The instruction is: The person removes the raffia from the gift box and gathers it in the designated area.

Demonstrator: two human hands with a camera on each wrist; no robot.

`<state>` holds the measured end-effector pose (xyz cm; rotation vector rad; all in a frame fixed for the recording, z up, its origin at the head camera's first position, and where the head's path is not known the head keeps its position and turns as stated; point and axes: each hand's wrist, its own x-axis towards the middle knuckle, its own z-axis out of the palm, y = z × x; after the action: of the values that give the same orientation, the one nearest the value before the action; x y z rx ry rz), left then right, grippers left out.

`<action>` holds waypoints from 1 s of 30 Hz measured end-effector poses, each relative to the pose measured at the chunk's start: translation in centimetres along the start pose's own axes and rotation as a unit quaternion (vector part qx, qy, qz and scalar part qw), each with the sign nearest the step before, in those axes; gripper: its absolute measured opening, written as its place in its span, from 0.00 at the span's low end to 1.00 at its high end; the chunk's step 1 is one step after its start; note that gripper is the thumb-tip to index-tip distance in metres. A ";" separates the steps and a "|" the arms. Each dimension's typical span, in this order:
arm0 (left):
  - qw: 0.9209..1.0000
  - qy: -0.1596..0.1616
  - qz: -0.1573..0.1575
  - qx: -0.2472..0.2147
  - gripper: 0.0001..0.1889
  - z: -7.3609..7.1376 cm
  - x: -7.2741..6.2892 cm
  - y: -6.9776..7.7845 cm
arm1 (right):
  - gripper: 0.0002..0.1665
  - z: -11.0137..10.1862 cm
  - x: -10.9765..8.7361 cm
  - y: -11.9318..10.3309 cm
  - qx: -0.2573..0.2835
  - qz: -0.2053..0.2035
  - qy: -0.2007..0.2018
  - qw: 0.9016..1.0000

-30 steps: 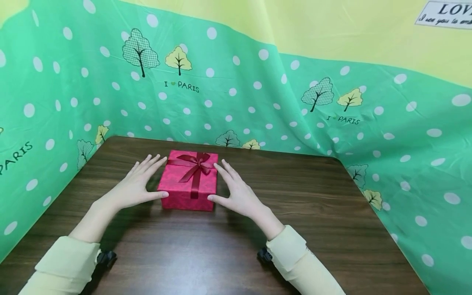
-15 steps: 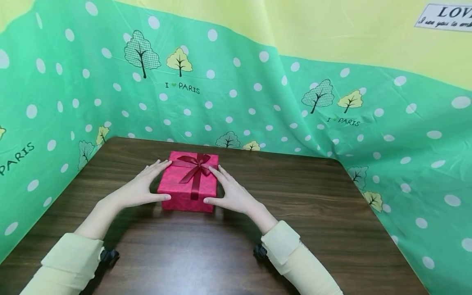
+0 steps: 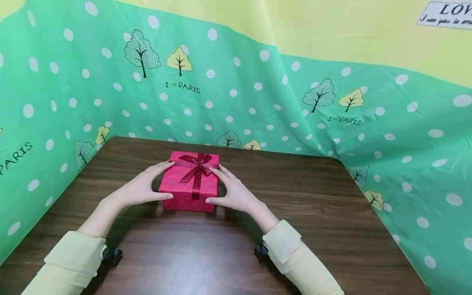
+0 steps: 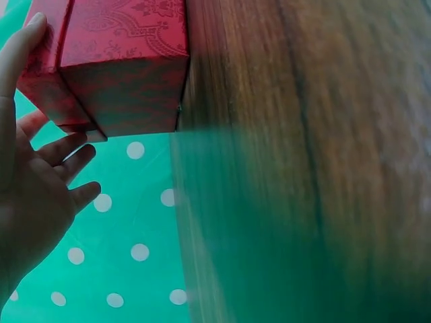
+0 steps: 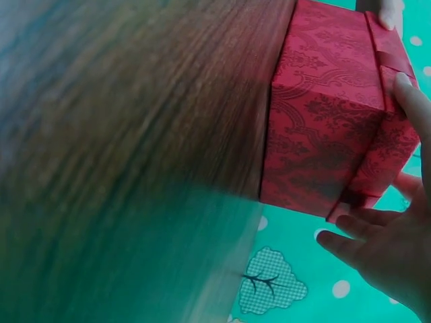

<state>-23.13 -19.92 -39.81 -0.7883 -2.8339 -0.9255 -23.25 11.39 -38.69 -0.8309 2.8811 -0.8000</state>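
Fingers of the left hand and of the right hand: well parted from the thumbs, gently bent, holding the red box by its lid from both sides, thumbs on the front.

Surroundings: green polka-dot cloth, yellow above, printed with trees and "I PARIS", hangs behind and along both sides. Table: dark brown wood grain, rounded far corners, glare patch near the front. Pale rolled sleeves lie over its near part. Red box sits on the table toward the far edge, left of centre, lid on; dark red bow on top.

Versus 1.0 s earlier: both hands have closed in, left fingertips now lapping the lid; box position essentially unchanged.
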 end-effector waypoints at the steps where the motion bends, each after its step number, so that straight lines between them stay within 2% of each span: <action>1: 1.000 0.001 0.001 0.000 0.52 0.0 0.0 0.0 | 0.54 0.0 0.0 0.0 0.001 0.000 0.002 1.000; 13: 1.000 0.004 0.004 0.004 0.51 -0.1 0.0 -0.1 | 0.54 -0.4 -0.1 -0.2 -0.002 -0.004 0.010 1.000; 30: 1.000 0.007 0.007 0.010 0.50 -1.2 0.2 1.1 | 0.52 -1.4 -0.1 -0.4 -0.004 -0.017 0.017 1.000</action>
<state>-22.88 -19.76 -38.22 -0.7967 -2.8178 -0.8945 -23.28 11.82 -37.28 -0.8773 2.9099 -0.8149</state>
